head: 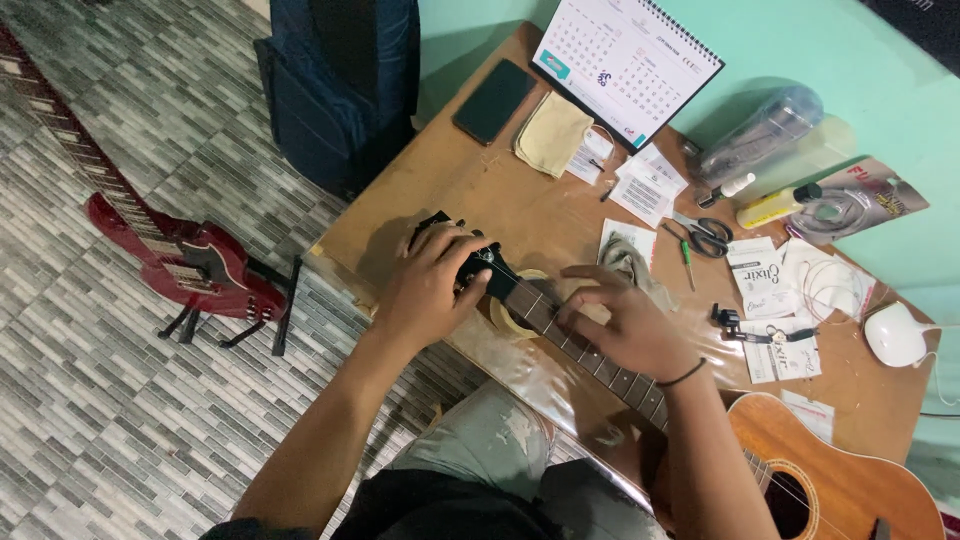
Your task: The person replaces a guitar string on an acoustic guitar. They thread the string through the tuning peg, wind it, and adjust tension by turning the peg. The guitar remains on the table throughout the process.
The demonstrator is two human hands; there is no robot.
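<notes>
My left hand (432,285) is wrapped over the black headstock of the brown wooden acoustic guitar (800,470), fingers curled and clamped on its tuners at the near left corner of the brown wooden table (470,190). My right hand (625,325) rests on the dark fretted neck (590,350), fingers spread apart and pressing lightly, gripping nothing. The guitar lies slantwise, body off the table's near right edge toward my lap, neck propped on a pale roll of tape (515,315). It feels light and hollow, its thin top easy to dent, the strings springy; I judge the neck and headstock the sound places to hold it. The far side is crowded: steel scissors (708,235), white string packets (760,275), a white desk calendar (625,65). Open room lies along the near left edge, above the grey tiled floor (100,400).
</notes>
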